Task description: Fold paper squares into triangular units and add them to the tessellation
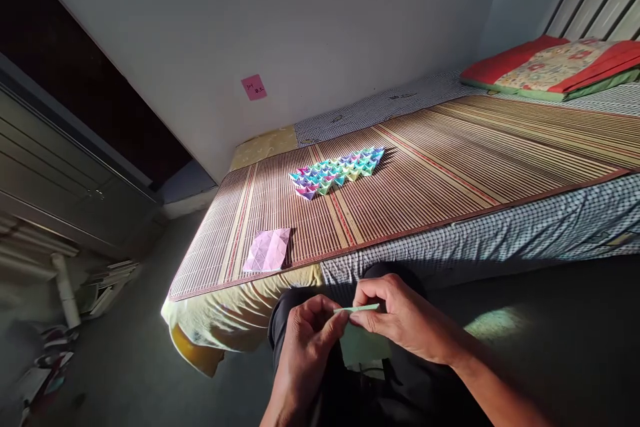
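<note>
Both of my hands pinch a small pale green sheet of paper (361, 341) above my lap, at the bottom centre of the head view. My left hand (306, 343) grips its left edge with thumb and fingers closed. My right hand (400, 320) presses the folded top edge from the right, fingers closed on it. Farther off, on the bamboo mat (450, 167), lies a tight cluster of several small folded paper boats (337, 172) in pink, green, blue and purple. A creased pink paper sheet (268, 250) lies flat near the mat's front left corner.
The mat covers a bed with a checked sheet (525, 230) and a yellow cover (235, 317) at its near end. A red and floral pillow (555, 67) lies at the far right. A pink note (254, 87) sticks to the white wall. Clutter and a pipe (65, 290) crowd the floor at left.
</note>
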`<state>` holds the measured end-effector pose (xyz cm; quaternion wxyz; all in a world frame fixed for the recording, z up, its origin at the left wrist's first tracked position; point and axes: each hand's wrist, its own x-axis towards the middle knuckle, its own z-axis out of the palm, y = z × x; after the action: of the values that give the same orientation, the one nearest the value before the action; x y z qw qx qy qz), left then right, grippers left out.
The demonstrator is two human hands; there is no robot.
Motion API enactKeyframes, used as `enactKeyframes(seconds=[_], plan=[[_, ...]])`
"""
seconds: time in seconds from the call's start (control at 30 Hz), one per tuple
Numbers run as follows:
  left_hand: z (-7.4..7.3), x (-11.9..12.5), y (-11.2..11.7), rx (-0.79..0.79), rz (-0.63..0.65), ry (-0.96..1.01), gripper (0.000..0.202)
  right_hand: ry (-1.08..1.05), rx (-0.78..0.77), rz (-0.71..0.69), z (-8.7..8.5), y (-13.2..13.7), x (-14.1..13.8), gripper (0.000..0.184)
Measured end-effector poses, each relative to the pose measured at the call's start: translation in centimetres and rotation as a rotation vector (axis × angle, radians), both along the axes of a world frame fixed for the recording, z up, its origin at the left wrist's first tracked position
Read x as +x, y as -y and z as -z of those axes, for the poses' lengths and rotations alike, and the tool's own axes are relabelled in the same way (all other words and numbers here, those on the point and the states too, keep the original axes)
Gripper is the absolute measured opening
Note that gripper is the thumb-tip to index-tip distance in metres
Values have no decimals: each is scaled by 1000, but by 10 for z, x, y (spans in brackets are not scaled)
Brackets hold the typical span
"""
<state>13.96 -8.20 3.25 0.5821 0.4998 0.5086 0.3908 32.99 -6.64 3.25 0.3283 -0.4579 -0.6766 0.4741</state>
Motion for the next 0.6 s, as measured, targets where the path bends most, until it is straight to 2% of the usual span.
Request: enactKeyframes(seconds=[0.13, 0.23, 0.37, 0.47, 0.53, 0.57, 0.6], plan=[[-3, -6, 3, 98, 39, -158, 38, -26, 6, -6, -3, -6, 1, 27], [2, -9, 5, 119, -3, -126, 36, -124, 39, 46, -5, -15, 8, 35], [11, -8, 4, 5, -183, 138, 37, -300, 42, 135, -1, -25, 23, 42], [12, 0, 1, -43, -345, 400, 35, -470, -96, 145, 8, -20, 17, 59], [11, 8, -1, -69, -421, 550, 31, -664, -187, 32, 14, -11, 1, 65], [10, 13, -2, -85, -429, 606, 29, -715, -214, -57, 16, -6, -8, 63], [10, 16, -2, -94, -429, 647, 27, -723, -216, -78, 17, -2, -18, 57]])
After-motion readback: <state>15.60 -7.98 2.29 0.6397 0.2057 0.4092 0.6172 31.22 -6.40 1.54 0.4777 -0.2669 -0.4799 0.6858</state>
